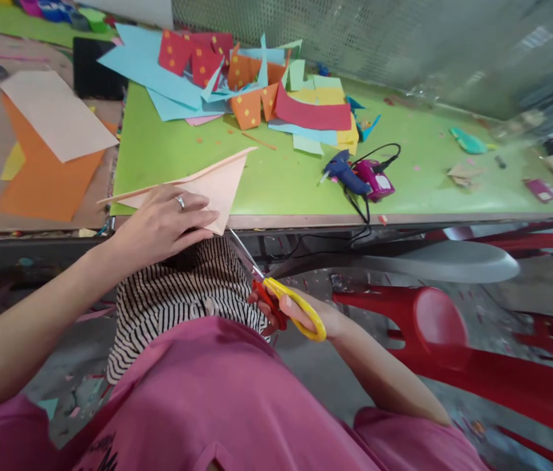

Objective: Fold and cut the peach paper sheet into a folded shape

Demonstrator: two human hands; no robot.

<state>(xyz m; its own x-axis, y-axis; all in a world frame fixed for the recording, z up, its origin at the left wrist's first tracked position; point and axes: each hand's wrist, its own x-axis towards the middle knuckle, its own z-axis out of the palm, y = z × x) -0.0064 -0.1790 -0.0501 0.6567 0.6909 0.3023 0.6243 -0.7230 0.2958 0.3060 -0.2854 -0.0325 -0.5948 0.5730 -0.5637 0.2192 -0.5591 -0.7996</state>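
A pale peach paper [230, 180], folded along its far edge, lies at the near edge of the green table top. My left hand [161, 219], with a ring on one finger, rests on it with its fingers spread over the paper. Below the table edge, my right hand [281, 307] is closed round the handles of scissors [301, 314], one yellow and one red. The blades point up and left, their tip close to the paper's near corner. Whether the tip touches the paper I cannot tell.
Coloured paper scraps [173, 72] are heaped at the back. A blue glue gun [345, 173] with a black cable and a magenta box [377, 180] lies to the right. Orange paper [53, 186] and a pale sheet [58, 114] are at the left. A red chair [438, 320] stands below.
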